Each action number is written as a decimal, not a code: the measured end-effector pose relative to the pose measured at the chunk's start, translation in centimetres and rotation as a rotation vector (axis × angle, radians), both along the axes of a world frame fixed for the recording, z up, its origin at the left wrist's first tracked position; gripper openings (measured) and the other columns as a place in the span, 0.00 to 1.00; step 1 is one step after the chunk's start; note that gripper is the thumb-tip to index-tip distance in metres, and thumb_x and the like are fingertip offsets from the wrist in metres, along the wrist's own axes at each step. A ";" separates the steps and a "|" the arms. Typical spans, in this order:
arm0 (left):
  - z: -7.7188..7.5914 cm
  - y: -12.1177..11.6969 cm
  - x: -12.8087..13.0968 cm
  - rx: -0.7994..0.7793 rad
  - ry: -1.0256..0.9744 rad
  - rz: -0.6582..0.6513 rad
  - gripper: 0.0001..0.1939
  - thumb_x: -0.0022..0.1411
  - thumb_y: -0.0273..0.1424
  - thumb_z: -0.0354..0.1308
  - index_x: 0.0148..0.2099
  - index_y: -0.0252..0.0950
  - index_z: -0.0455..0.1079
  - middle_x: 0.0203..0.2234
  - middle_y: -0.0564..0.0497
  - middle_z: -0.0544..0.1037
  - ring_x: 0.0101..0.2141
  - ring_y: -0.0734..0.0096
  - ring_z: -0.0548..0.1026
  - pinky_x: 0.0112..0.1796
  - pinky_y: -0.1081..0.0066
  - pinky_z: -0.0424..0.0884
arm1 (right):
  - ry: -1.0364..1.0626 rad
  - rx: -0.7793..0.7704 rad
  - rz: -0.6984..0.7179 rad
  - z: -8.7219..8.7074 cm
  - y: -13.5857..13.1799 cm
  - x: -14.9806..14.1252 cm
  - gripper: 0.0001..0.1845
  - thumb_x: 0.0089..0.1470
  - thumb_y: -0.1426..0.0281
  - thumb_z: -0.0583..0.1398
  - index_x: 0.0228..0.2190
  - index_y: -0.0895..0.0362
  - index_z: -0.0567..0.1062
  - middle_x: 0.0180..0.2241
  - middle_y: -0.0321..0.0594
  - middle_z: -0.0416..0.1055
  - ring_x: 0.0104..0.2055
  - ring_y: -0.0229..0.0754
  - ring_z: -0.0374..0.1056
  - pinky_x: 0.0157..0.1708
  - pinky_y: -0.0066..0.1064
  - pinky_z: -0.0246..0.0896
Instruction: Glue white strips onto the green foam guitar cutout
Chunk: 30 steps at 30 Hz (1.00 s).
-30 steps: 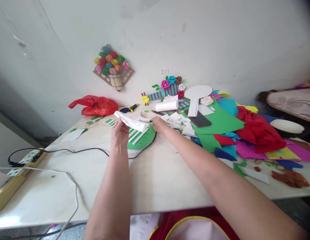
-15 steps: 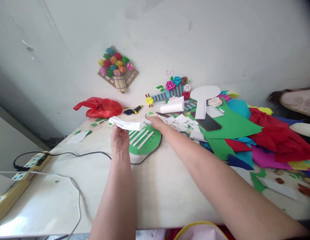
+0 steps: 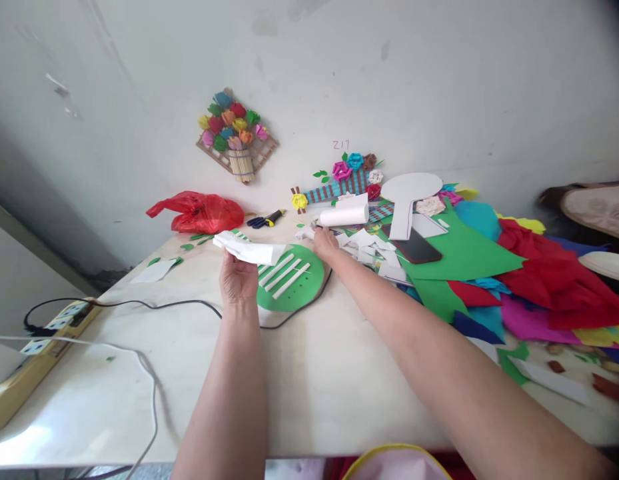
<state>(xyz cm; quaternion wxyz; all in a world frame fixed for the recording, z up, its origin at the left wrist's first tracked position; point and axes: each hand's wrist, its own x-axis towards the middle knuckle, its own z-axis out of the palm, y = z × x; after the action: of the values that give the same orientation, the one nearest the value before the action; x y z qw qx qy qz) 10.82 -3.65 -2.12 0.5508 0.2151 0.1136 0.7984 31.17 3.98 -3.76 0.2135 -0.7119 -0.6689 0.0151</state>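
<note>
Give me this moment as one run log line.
left hand: holds white paper | right hand: beside paper scraps, grip unclear | green oval: white strips on top | red bag: on table

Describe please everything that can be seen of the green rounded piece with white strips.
The green rounded piece lies flat on the table. It looks like thin sheet, perhaps paper or foam. Several narrow white strips lie slanted across it, roughly parallel, with a row of small dark spots beside them. The left hand and its folded white paper hide the upper left part. A black cable curves around the near side; whether it touches the edge is unclear.
</note>
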 end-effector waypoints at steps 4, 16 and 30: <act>-0.3 -0.3 0.3 -0.011 -0.007 -0.047 0.06 0.56 0.28 0.54 0.35 0.38 0.72 0.33 0.52 0.78 0.47 0.71 0.70 0.51 0.68 0.62 | -0.068 0.051 -0.056 0.5 -1.3 -0.2 0.19 0.52 0.79 0.48 0.46 0.66 0.66 0.46 0.55 0.63 0.46 0.50 0.61 0.43 0.36 0.58; -1.2 -0.5 0.0 0.070 -0.007 -0.133 0.07 0.55 0.33 0.56 0.36 0.38 0.72 0.36 0.51 0.78 0.50 0.68 0.67 0.54 0.63 0.56 | -0.230 0.344 0.063 2.3 -1.5 -2.2 0.21 0.56 0.80 0.38 0.44 0.68 0.65 0.44 0.60 0.60 0.46 0.52 0.55 0.40 0.38 0.57; -1.8 -0.4 0.4 -0.017 -0.096 -0.142 0.09 0.59 0.29 0.51 0.33 0.38 0.73 0.31 0.53 0.79 0.43 0.73 0.73 0.53 0.65 0.57 | 0.346 0.264 -0.392 4.2 -3.2 1.7 0.23 0.52 0.67 0.50 0.50 0.61 0.57 0.45 0.51 0.66 0.46 0.49 0.63 0.40 0.37 0.59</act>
<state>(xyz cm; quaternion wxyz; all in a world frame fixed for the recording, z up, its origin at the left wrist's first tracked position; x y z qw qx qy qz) 11.26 -4.07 -3.88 0.6125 0.1794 0.0782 0.7659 32.89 0.81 0.42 0.4140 -0.7804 -0.4686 0.0078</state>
